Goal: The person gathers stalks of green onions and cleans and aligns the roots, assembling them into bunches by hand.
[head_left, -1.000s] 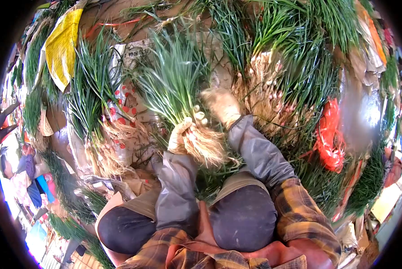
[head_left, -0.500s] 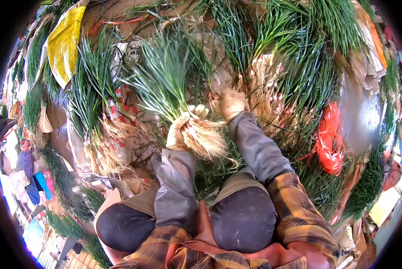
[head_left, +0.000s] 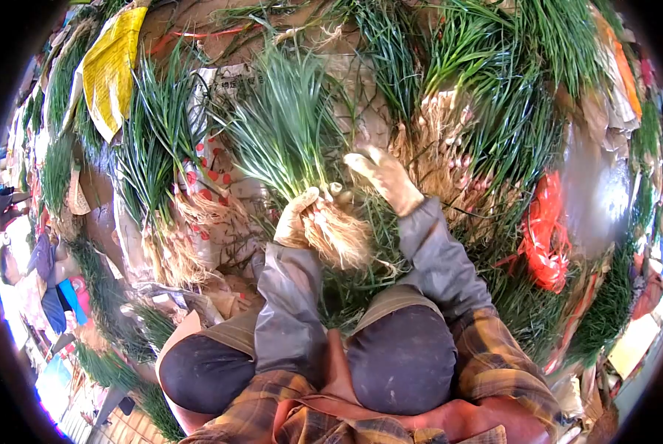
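Head view: beyond knees (head_left: 401, 362), left hand (head_left: 294, 223) has fingers clenched round green onion bunch (head_left: 287, 133), just above roots (head_left: 339, 238), leaves pointing away. Step looks like gathering bunch; next move calls for firm left hold. Right hand (head_left: 387, 177) just beside, forearm angled inward, fingers loosely extended, apparently empty. Farther: onion pile (head_left: 509, 111), yellow sack (head_left: 109, 81).

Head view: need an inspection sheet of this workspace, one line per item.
Surface: brown ground, partly covered by printed sheeting.
Job's things: held onion bunch, leaves away from the person, roots towards them; left onion pile and right onion pile on either side.
Clutter: red plastic at right; yellow sheet at upper left.
Hands: left hand grips the bunch; right hand beside it, grip unclear.
Cables: nothing seen.
Surroundings: more greens; outer edges distorted.
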`<action>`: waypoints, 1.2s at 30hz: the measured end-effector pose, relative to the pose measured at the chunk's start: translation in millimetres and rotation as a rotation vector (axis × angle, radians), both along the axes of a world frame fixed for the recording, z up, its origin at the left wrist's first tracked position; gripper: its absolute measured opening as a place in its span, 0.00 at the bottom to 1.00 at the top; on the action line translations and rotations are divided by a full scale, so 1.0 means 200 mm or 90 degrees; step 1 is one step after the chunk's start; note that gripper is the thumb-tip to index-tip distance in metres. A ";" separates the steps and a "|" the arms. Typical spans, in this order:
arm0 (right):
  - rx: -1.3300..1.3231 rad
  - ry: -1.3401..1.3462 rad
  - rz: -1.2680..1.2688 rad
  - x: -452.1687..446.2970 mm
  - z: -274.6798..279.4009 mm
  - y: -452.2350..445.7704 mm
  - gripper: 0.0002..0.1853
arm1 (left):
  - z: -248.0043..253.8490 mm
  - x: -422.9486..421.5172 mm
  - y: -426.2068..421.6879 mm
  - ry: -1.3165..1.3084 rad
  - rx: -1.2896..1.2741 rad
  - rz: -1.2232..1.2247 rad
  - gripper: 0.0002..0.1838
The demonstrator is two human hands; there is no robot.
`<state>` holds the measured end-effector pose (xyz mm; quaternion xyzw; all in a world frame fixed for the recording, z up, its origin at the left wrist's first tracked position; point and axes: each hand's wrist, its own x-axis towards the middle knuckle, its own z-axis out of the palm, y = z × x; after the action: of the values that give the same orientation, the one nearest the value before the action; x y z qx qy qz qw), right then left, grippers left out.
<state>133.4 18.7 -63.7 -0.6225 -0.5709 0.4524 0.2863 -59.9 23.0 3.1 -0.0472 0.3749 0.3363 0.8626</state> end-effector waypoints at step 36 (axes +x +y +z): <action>-0.040 -0.455 -0.207 -0.11 -0.06 0.11 0.13 | -0.10 -0.04 -0.01 -0.003 0.101 0.016 0.18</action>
<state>111.0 40.4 -76.5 -0.8314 -0.5144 0.1735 0.1183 -68.8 21.9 -16.9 0.0160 0.3444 0.3757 0.8602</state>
